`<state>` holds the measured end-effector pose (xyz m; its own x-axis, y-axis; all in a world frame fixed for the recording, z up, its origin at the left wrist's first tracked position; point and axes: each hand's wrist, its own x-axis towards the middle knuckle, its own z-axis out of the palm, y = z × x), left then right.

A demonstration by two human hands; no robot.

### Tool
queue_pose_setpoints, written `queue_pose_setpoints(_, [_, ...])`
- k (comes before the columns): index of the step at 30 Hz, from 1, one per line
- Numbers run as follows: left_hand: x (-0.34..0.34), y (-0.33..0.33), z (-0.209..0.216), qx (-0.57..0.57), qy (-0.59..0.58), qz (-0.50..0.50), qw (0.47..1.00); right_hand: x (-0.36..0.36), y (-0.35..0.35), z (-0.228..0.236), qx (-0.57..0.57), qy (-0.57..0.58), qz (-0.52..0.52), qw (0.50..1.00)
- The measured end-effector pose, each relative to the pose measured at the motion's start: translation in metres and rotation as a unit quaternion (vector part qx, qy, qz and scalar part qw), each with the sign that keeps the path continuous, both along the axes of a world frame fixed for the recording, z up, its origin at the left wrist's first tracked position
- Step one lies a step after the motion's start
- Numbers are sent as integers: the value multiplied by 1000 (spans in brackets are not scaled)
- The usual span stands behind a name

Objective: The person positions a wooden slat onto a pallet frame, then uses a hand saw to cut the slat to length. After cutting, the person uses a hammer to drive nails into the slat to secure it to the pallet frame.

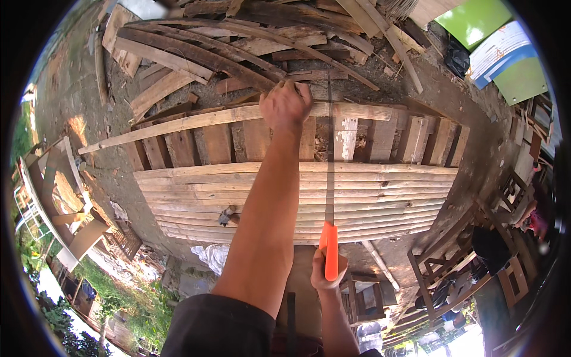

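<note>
My right hand (329,273) is wrapped round the orange handle of a handsaw (330,184). Its long blade points away from me and lies across a loose bamboo strip (196,124). My left hand (287,104) is closed on that strip, just left of the blade. Under the strip stretches a low wooden frame with upright-looking crosswise boards (218,143). Nearer to me, several bamboo slats (380,193) lie side by side over the same frame. What looks like a hammer (226,216) rests on the slats, partly hidden by my left forearm.
Scrap planks (262,44) are heaped beyond the frame. Green and white panels (502,56) stand at far right. Wooden furniture frames (464,262) sit at lower right, with another person (531,217) beside them. A pole (381,265) lies near the frame's front edge.
</note>
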<state>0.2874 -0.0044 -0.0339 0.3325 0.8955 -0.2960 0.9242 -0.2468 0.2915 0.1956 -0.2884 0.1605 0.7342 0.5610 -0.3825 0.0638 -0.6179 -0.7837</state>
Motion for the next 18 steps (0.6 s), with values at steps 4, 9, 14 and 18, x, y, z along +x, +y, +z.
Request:
queue_pose_setpoints(4, [3,-2,-3,4,-12,-11,1000,38,41,-16,13,156,-110,982])
queue_pose_setpoints(9, [1,-3,-6,56,-41,-10,998,43,53,-27,-32,107,-70,991])
queue_pose_setpoints(14, [1,-1,-9,57,-34,-7,998,18,14,1,-10,39,-14,999])
queue_pose_setpoints(18, [2,-6,-14,77,-45,-11,996,76,89,-39,15,138,-115,984])
